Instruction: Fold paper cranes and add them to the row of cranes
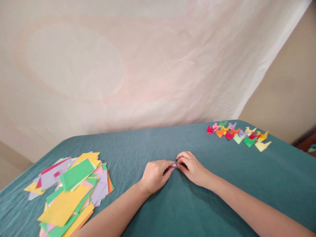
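Observation:
A small folded piece of purple paper (174,166) shows between my two hands, near the middle of the table. My left hand (157,174) pinches its left end between thumb and fingers. From the right, the thumb and fingertips of my right hand (192,168) close on the other end. Most of the paper is hidden by my fingers, so its folded shape cannot be made out.
A loose pile of coloured paper sheets (65,204) spreads over the left side of the green tablecloth (148,141). At the far right stand several small folded paper birds (250,141) in rows. A pale cloth (148,65) hangs behind the table.

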{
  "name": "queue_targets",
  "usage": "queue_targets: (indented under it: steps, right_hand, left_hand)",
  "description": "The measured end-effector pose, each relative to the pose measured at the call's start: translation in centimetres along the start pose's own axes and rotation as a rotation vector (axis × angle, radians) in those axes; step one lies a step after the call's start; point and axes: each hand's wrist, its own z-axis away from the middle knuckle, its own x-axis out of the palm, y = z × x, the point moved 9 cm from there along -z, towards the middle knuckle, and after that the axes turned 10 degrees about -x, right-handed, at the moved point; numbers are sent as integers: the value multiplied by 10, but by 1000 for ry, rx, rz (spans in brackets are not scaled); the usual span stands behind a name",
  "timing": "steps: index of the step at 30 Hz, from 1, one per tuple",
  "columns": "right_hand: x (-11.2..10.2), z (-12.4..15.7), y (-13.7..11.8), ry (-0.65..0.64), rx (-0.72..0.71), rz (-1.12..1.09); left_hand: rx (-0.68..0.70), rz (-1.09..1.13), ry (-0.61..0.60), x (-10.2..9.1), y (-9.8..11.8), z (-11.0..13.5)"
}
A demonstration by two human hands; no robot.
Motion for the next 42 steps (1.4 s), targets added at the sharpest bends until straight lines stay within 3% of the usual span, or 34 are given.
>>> queue_targets:
  steps: [6,10,16,20,23,28,42]
  right_hand:
    - [1,0,3,-20,42,2]
    - [1,1,6,-12,62,19]
    - [3,2,9,-8,77,28]
    - [5,2,11,-10,68,18]
    - [5,3,12,4,71,24]
    - [4,3,12,17,73,36]
    - [2,5,13,34,65,28]
  left_hand:
    - [-173,137,40,2,-19,-6]
    - [-203,151,40,6,-25,-8]
    - [-108,38,69,-4,-9,-5]
    - [71,-241,7,-3,24,7]
    - [65,-414,-10,2,33,15]
    - [44,-525,-75,14,30,23]
    - [9,-476,-167,19,22,26]
